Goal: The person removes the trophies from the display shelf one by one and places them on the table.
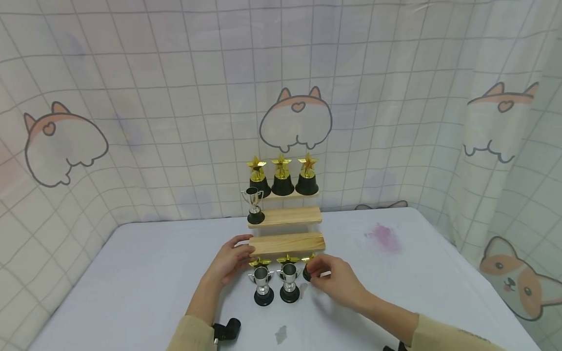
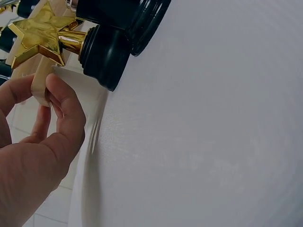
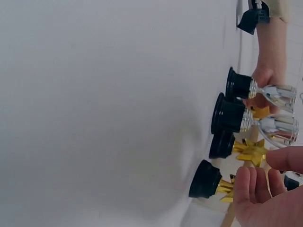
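1. Using head view for clock; 12 is pointing away from the wearer.
2. Left hand point(image 1: 229, 261): pinching the 9 o'clock end of the bottom plank point(image 1: 287, 243), thumb and fingers curling onto opposite faces.
3. Right hand point(image 1: 338, 282): sitting at about 4 o'clock from that plank, fingers half-curling around the gold star of the end star trophy point(image 3: 204, 179). A gap is showing between thumb and fingers; fingers are hiding part of the star, so can't tell if it's actually gripping.
4. End star trophy: standing at the 3 o'clock end of the front row, just 6 o'clock of the plank. Can't tell if its base is touching the white cloth point(image 1: 145, 292).
5. Same row, going toward 9: middle star trophy point(image 3: 221, 144), then first star trophy point(image 1: 260, 263), the latter standing just at 3 o'clock from the left hand.
6. Two silver cups are standing upright at 6 o'clock of those two: left cup point(image 1: 263, 292) and right cup point(image 1: 290, 292).
7. Middle plank point(image 1: 291, 215): lying at 12 from the bottom one, carrying a shelf cup point(image 1: 254, 201) at its 9 o'clock end.
8. Top plank point(image 1: 291, 196): sitting further toward 12, carrying three gold star trophies point(image 1: 282, 185) side by side.
9. Grid-print curtain point(image 1: 210, 122): hanging behind at 12.
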Available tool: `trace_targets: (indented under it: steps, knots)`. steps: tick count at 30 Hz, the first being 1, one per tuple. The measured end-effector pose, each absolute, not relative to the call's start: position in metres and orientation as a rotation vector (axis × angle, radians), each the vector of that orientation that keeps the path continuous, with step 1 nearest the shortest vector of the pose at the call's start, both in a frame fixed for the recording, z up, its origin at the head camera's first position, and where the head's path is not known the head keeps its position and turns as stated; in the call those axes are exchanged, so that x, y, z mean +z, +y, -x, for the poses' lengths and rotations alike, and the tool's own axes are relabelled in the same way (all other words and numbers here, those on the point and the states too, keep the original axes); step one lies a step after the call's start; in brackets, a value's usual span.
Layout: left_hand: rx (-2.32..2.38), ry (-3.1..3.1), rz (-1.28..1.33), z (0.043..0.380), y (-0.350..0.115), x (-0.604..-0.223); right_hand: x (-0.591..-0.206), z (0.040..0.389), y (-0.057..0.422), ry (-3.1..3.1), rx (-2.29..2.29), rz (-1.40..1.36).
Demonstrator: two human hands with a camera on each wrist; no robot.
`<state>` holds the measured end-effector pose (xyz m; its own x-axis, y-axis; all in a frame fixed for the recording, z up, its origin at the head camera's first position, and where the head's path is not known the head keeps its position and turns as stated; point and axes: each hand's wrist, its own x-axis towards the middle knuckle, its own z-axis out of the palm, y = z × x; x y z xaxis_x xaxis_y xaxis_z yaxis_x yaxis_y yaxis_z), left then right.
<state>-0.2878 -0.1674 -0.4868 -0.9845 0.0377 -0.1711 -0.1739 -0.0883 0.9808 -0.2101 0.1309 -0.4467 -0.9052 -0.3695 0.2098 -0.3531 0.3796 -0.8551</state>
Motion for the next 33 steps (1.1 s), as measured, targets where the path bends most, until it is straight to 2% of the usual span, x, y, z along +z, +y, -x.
trace_targets:
  steps: [11, 33]
  knots:
    - [2.212, 2.018, 0.144, 0.288, -0.165, -0.485, -0.421, 0.222, 0.134, 2.735, -1.590, 0.677]
    - [2.209, 2.020, 0.156, 0.287, -0.166, -0.486, -0.381, 0.259, 0.104, 2.654, -1.667, 0.610]
